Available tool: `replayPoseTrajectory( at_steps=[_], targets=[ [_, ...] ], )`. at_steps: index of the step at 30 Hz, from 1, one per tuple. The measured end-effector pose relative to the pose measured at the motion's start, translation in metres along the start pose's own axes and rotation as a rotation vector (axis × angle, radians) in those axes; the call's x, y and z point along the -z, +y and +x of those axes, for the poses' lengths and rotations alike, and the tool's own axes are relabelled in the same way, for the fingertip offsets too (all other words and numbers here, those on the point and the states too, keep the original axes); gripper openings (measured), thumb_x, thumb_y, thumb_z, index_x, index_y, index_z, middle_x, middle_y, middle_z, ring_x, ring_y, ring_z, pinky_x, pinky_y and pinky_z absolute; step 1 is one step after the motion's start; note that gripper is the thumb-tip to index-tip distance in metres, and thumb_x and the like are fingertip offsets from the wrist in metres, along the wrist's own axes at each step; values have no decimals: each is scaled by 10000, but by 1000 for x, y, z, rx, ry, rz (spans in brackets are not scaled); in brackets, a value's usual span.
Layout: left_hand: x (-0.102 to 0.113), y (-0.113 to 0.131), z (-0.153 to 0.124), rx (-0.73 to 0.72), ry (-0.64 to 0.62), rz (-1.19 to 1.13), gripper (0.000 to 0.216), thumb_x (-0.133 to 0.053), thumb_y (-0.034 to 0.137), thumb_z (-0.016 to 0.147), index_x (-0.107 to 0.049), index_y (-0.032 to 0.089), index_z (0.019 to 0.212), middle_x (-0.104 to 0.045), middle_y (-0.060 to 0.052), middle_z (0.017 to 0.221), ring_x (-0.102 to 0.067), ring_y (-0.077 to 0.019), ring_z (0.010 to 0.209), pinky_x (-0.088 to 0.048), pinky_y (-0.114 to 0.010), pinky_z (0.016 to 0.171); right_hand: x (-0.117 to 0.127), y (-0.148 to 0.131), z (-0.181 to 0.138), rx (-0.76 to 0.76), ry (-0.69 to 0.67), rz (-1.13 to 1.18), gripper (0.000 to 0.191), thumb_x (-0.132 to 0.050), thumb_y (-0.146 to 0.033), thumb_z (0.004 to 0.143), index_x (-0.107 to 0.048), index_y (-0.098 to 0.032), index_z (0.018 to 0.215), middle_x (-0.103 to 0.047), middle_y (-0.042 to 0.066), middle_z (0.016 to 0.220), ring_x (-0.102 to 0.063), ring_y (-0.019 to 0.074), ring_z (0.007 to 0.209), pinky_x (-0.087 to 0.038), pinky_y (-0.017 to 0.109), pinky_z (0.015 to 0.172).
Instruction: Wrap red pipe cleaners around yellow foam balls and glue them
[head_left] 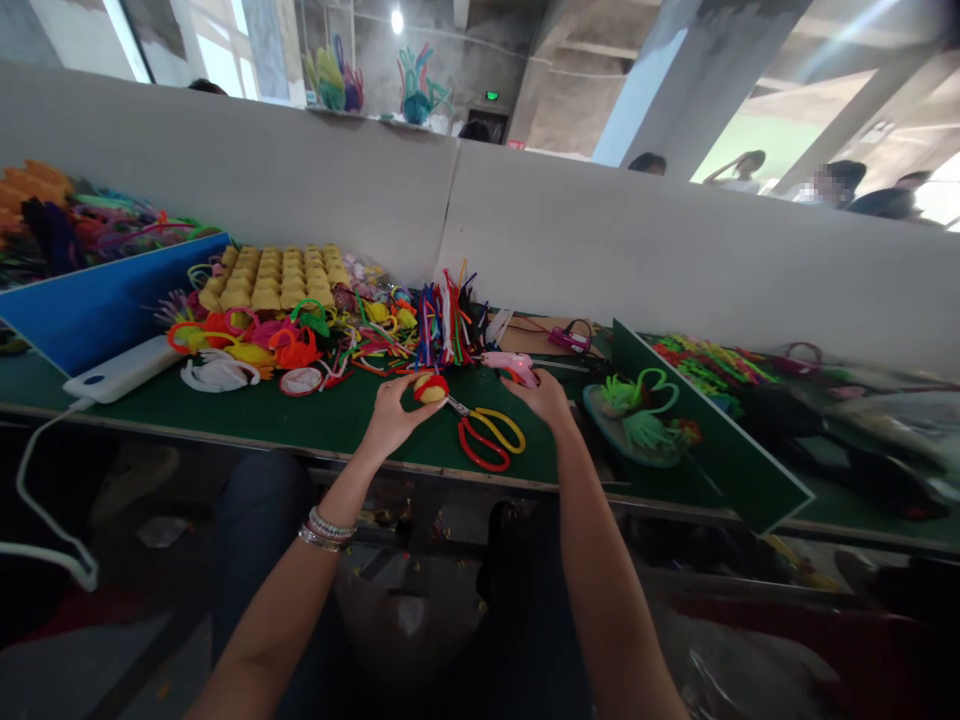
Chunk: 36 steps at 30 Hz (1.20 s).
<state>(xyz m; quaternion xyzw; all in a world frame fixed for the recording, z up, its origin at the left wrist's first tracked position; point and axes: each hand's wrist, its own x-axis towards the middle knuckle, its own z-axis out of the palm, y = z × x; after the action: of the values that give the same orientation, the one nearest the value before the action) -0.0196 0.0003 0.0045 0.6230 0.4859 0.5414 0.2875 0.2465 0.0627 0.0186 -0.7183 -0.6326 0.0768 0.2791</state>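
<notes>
My left hand (395,410) grips a small yellow and red pipe-cleaner piece (431,387) just above the green table (285,415). To its right, my right hand (546,397) is closed around the handle of a pink glue gun (511,365), whose nozzle points left toward the piece. Red and yellow handled scissors (487,436) lie on the table between my two hands, blades pointing up-left near the piece.
A pile of coloured pipe cleaners (442,320) and a tray of yellow shapes (274,277) lie behind my hands. A white power bank (124,369) with a cable sits at left. A green divider (705,430) stands at right, with a green craft piece (637,415) beside it.
</notes>
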Motion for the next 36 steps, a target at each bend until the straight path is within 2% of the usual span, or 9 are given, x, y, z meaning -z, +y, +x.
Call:
replayPoseTrajectory(
  at_steps=[5, 12, 15, 19, 22, 24, 27, 31, 36],
  targets=[
    [3, 2, -2, -66, 30, 77, 577, -756, 433, 591, -528, 211, 1073, -638, -68, 1011, -582, -220, 999, -410, -379, 903, 6, -6, -9, 5, -34, -137, 536, -604, -588, 655, -595, -178, 1000, -665, 102, 945, -608, 236, 811, -396, 280, 621],
    [3, 6, -3, -40, 36, 83, 457, -726, 508, 593, -602, 182, 888, -660, -54, 877, -616, -197, 838, -459, -325, 771, 8, -15, -9, 12, 121, 95, 469, -610, -602, 642, -577, -170, 822, -602, 35, 742, -490, 132, 613, -343, 238, 540],
    [4, 8, -2, -28, 54, 131, 451, -730, 515, 586, -639, 184, 879, -673, -64, 883, -616, -220, 865, -452, -353, 805, 13, -22, -11, 27, 124, 316, 459, -649, -590, 612, -559, -159, 742, -502, -14, 619, -392, 85, 533, -305, 222, 485],
    [5, 9, -2, -5, 30, 117, 401, -683, 514, 651, -677, 196, 896, -695, -67, 913, -623, -237, 890, -455, -365, 818, 17, -31, -17, -35, -70, 700, 495, -687, -596, 574, -566, -164, 785, -381, -75, 501, -296, 46, 407, -234, 204, 376],
    [3, 7, -2, -54, 26, 123, 381, -671, 480, 680, -677, 194, 932, -688, -69, 920, -620, -231, 890, -460, -358, 824, 15, -40, -24, -24, -265, 803, 502, -757, -543, 508, -547, -170, 772, -369, -95, 474, -288, 32, 379, -228, 184, 343],
    [2, 7, -2, -112, 27, 164, 367, -666, 444, 699, -669, 192, 965, -670, -73, 921, -606, -225, 902, -451, -359, 848, 13, -49, -30, 12, -350, 807, 477, -780, -491, 503, -546, -166, 763, -432, -80, 512, -303, 23, 390, -225, 169, 337],
    [0, 7, -4, -157, -74, 178, 365, -633, 423, 739, -651, 195, 1024, -641, -76, 934, -591, -213, 910, -444, -350, 858, 9, -64, -40, 72, -484, 888, 478, -750, -449, 579, -579, -167, 925, -606, -10, 762, -320, 10, 423, -216, 159, 331],
    [-2, 10, -7, -144, -208, 194, 400, -600, 461, 761, -609, 221, 1081, -630, -64, 955, -585, -214, 932, -435, -364, 867, 2, -73, -48, 66, -587, 890, 496, -762, -408, 578, -562, -165, 962, -587, -24, 737, -337, 7, 428, -236, 153, 339],
    [-7, 13, -10, -72, -68, 160, 491, -672, 480, 687, -503, 207, 1058, -644, -54, 948, -607, -213, 919, -421, -392, 887, -6, -74, -49, 18, -598, 902, 501, -782, -404, 558, -531, -176, 926, -467, -82, 595, -359, 16, 419, -246, 154, 349]
  ],
)
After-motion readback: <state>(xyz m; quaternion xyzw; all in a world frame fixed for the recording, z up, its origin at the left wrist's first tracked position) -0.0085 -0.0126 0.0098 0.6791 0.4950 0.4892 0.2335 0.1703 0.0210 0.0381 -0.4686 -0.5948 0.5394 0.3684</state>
